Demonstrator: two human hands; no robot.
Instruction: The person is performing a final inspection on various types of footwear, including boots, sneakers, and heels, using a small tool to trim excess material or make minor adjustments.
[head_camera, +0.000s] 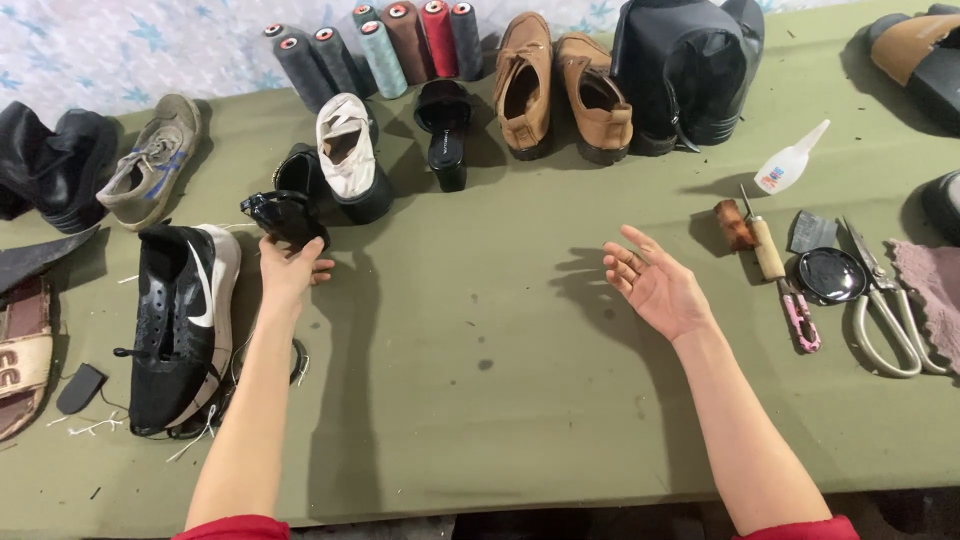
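Olive-green cloth covered the bench (500, 340), and both bare arms reached out over it. The left hand (288, 268) was closed in a grip on a glossy black shoe (285, 215), holding it by its lower end just above the cloth, beside a black sneaker with white trim (180, 320) that lay on its side to the left. Just behind the held shoe stood a white and black shoe (350, 155) and a black high-heeled sandal (443, 125).

The right hand (655, 285) hovered palm-up over the bare middle of the bench, its fingers spread and its grip released, holding nothing. To its right, well apart from it, lay a wooden-handled awl (768, 245), a round black tin lid (832, 275), a pair of large scissors (885, 310) and a small white glue bottle (790, 165).

Along the far edge stood a row of thread cones (375, 45), a pair of tan leather shoes (560, 85) and tall black boots (690, 70). A worn grey sneaker (150, 165) rested at the far left.
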